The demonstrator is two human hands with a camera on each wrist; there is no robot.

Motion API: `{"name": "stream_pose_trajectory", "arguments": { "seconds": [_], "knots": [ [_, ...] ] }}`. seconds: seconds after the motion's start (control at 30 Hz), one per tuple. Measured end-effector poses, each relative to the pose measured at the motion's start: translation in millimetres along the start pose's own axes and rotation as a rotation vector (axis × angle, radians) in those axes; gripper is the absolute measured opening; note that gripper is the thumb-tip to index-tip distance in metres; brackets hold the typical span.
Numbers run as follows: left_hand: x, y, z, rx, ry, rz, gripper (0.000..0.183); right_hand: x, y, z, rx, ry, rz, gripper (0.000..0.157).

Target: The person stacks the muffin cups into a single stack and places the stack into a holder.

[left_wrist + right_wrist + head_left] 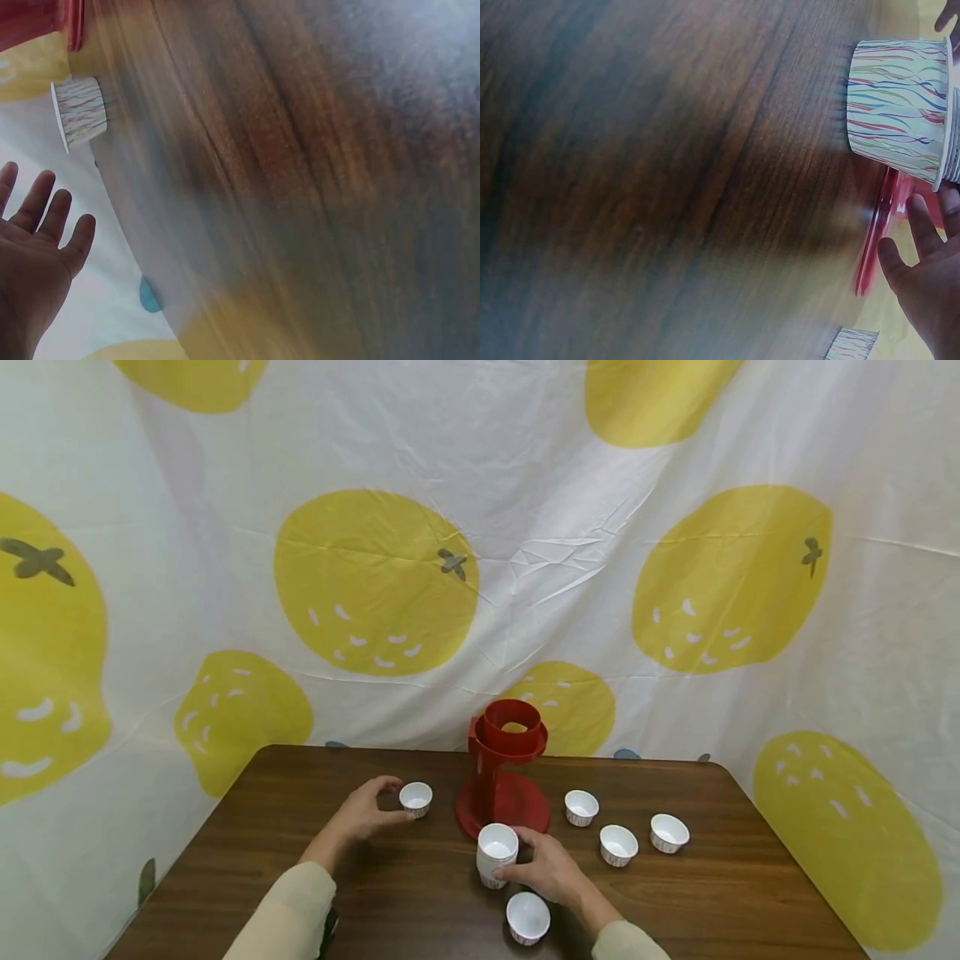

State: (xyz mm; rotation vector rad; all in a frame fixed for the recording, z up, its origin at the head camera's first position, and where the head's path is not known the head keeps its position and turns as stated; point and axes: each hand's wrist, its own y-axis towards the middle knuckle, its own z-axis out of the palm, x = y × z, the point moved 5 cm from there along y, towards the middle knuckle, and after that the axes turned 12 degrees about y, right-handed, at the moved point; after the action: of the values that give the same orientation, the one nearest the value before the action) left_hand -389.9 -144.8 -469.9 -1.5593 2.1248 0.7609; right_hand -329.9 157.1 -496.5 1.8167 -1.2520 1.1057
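Near the front of a red stand (517, 806), a stack of white paper cups (498, 852) is gripped by my right hand (551, 870), thumb at the near side and a finger behind. In the right wrist view the stack's lowest cup (900, 101) shows colored wavy lines; my other right fingers are spread below the rims. My left hand (365, 814) reaches round the left side of a single paper cup (416, 799), fingers parted. In the left wrist view a gap shows between these fingers and that cup (80, 112).
One paper cup (528, 918) stands close in front of the stack. To the right stand three more: a back cup (581, 808), a middle cup (618, 846) and a right cup (669, 833). The red stand carries a ring-shaped top (512, 739). A lemon-print cloth (555, 527) hangs behind the wooden table (720, 893).
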Motion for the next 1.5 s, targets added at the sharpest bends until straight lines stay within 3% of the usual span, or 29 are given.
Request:
{"name": "stream_pose_trajectory", "arguments": {
  "seconds": [0.23, 0.63, 1.23, 1.5],
  "knots": [
    [9.1, 10.8, 6.3, 0.028, 0.033, -0.067, 0.070, 0.2, -0.1, -0.2, -0.006, -0.017, -0.006, 0.065],
    [20.2, 25.2, 21.3, 0.044, 0.018, -0.110, 0.074, 1.9, -0.2, 1.4, -0.008, -0.026, -0.071, 0.065],
    [27.7, 38.4, 39.5, 0.038, 0.055, -0.122, 0.080, 0.3, 1.9, 2.9, -0.005, -0.026, -0.060, 0.064],
    [27.5, 40.8, 43.4, 0.031, 0.111, -0.124, 0.071, -1.3, 1.1, 0.6, -0.005, -0.010, -0.059, 0.064]
  ]
}}
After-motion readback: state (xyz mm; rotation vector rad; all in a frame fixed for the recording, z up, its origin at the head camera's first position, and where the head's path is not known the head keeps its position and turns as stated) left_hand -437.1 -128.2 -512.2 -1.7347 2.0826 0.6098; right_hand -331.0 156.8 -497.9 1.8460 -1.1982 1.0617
